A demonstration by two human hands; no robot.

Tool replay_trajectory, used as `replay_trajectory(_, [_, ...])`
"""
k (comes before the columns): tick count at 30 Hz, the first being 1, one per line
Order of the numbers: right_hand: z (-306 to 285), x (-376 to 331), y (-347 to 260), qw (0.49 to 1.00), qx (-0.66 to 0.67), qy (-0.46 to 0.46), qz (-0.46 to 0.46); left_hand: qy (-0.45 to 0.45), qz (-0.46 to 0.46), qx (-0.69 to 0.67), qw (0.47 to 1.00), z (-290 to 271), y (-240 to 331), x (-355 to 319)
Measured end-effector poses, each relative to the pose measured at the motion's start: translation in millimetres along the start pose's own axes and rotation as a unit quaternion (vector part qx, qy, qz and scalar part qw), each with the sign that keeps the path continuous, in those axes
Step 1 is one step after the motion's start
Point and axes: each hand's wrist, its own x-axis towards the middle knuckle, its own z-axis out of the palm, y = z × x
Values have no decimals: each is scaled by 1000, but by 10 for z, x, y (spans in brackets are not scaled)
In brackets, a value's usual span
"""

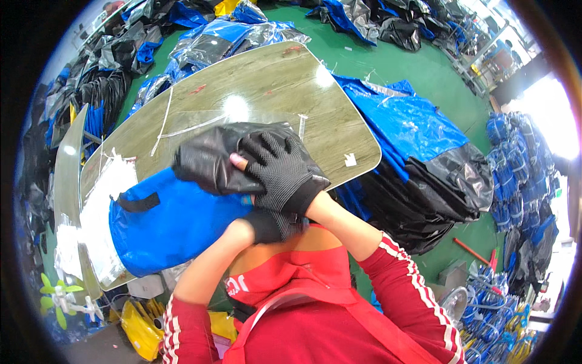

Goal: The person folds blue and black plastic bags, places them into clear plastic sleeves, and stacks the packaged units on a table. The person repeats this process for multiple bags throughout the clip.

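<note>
A bag of shiny sheet material lies on the table (345,127), its blue part (176,221) flat toward the left and its black part (209,158) bunched up on top. A short black strap (139,202) crosses the blue end. My right hand (279,167), in a black ribbed glove with the thumb tip bare, rests over the black part with its fingers stretched out. Close to my body, just below the right wrist, is my left hand (273,225) in a matching glove. Its fingers are hidden behind the right hand and the bag.
White sheets (100,212) and clear plastic lie at the table's left edge. Blue and black bags (418,151) are piled on the right, with more heaped behind on the green floor (339,57). A small green fan (59,297) stands lower left; a red-handled tool (473,250) lies right.
</note>
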Motion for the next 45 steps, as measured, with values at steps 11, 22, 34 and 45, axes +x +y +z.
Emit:
replay_trajectory(11, [105,-127,283,978,96,121,141,212,-153,315,913,-538,-907,-818])
replay_trajectory(22, [284,230,-88,994,-17,20,104,182,-190,292,920,-357,-1153,-774])
replay_trajectory(34, [1471,880,-840,993,-86,-55,62,415,-568,205,680,-471,-2124,-4069])
replay_trajectory(45, [1867,1032,-975,993,-70,-60,68,395,-418,-502,646,-1339,-1712,-4049])
